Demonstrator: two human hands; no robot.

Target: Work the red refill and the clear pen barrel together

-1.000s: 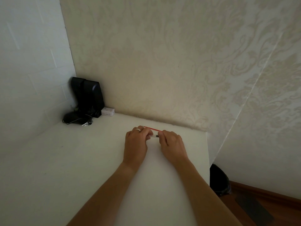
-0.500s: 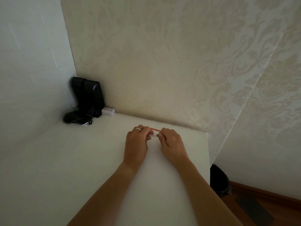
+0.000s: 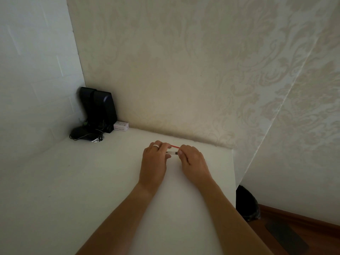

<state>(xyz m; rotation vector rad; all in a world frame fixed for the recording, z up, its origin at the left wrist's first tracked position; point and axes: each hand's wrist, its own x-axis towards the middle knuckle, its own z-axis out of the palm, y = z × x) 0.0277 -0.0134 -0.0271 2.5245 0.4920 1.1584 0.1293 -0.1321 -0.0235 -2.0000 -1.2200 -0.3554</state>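
Both hands rest on a white table (image 3: 92,181) near its far edge by the wall. My left hand (image 3: 154,159), with a ring on one finger, and my right hand (image 3: 193,161) meet fingertip to fingertip. Between them they pinch a small clear pen-like piece with a dark end (image 3: 172,153). A thin red stick (image 3: 174,146) shows just behind it, running from the left fingers to the right fingers. Most of both items is hidden by the fingers.
Two black speakers (image 3: 99,107) with cables stand in the far left corner, a small white box (image 3: 121,126) beside them. Patterned wallpaper rises right behind the table. The table's right edge (image 3: 234,181) drops to a wooden floor with a black bag (image 3: 246,203).
The hands stay in nearly the same spot; the fingers shift only slightly around the small items.
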